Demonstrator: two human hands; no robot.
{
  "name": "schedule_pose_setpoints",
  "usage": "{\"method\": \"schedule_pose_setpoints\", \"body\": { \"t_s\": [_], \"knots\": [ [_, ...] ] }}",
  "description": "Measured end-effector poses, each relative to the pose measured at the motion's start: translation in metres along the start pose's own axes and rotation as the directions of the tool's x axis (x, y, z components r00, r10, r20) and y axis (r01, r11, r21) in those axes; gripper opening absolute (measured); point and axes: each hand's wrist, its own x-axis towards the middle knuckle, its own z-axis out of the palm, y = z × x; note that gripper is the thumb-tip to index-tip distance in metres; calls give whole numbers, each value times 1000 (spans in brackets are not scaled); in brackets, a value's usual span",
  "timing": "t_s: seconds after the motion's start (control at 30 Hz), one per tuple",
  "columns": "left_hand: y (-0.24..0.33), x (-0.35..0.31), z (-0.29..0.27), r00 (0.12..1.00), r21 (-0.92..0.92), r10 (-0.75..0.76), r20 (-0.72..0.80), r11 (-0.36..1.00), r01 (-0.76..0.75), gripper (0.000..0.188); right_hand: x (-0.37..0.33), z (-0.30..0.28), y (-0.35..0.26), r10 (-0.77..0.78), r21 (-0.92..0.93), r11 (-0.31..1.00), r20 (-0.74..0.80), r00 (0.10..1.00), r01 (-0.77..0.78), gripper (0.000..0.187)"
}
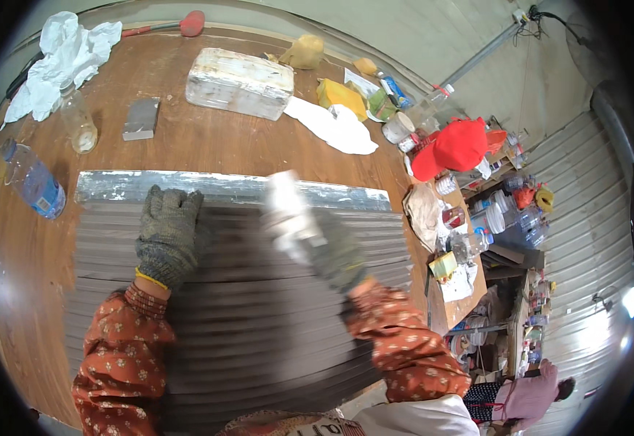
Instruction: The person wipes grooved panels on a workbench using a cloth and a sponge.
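Observation:
A stack of long, thin dark grey-brown strips [237, 298] lies side by side on the table before me, their left ends uneven. Along their far edge runs a flat metal bar [113, 186] smeared with white. My left hand [169, 236], in a grey knitted glove with a yellow cuff edge, presses on the strips with its fingers against the bar. My right hand [337, 254], gloved alike and blurred by motion, grips a white object [288, 211] above the strips near the bar. Blur hides what kind of object it is.
On the brown wooden table [26, 254] stand a water bottle [35, 180], a clear bottle [78, 120], a small grey block [141, 118] and a large whitish block [239, 83]. A red cap [451, 149] and clutter line the right. Another person [517, 398] is far right.

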Motion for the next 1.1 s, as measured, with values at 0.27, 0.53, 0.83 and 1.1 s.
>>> {"method": "schedule_pose_setpoints", "body": {
  "t_s": [0.27,0.53,0.83,1.1],
  "knots": [
    [5,2,-2,981,-26,85,-177,996,-91,38,-12,34,48,-94,-357,933,-377,921,-51,58],
    [-3,-3,4,991,23,64,-118,998,-62,40,-82,-27,134,507,-234,718,-470,722,-656,55],
    [4,0,6,995,82,-36,-95,996,44,37,-3,64,10,-204,-480,875,-260,944,57,57],
    [4,0,-2,996,34,-3,-94,999,6,38,-100,-61,133,679,117,672,-490,546,-731,45]
  ]
}}
